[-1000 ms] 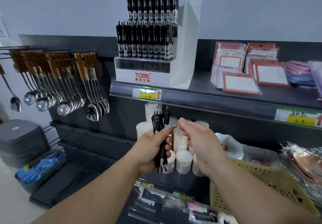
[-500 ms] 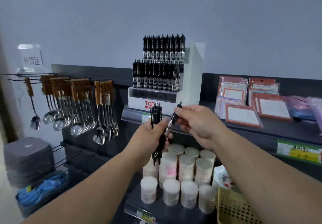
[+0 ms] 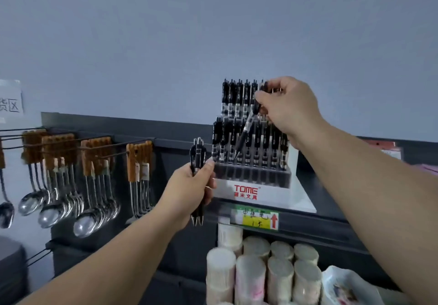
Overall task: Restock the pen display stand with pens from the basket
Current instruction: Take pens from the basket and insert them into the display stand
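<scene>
Up at the shelf, the right hand [image 3: 288,107] pinched a single black pen [image 3: 246,131] near its top end between the thumb and curled fingers. The pen slanted with its tip pointing down and to the left, in front of the stand's middle row. The pen stand [image 3: 246,192], white with red lettering on its front, sat on the dark shelf [image 3: 336,217]. Its two upper rows were packed with upright black pens [image 3: 233,96]; whether the lowest front row held any could not be told. The left hand [image 3: 189,186] gripped a small bundle of pens [image 3: 198,155] upright, tips down, just left of the stand's front corner. Further left, spoons [image 3: 90,219] with wooden handles hung from hooks. A price tag [image 3: 256,219] was fixed to the shelf edge below the stand, and round white tubs [image 3: 279,274] stood beneath it.
</scene>
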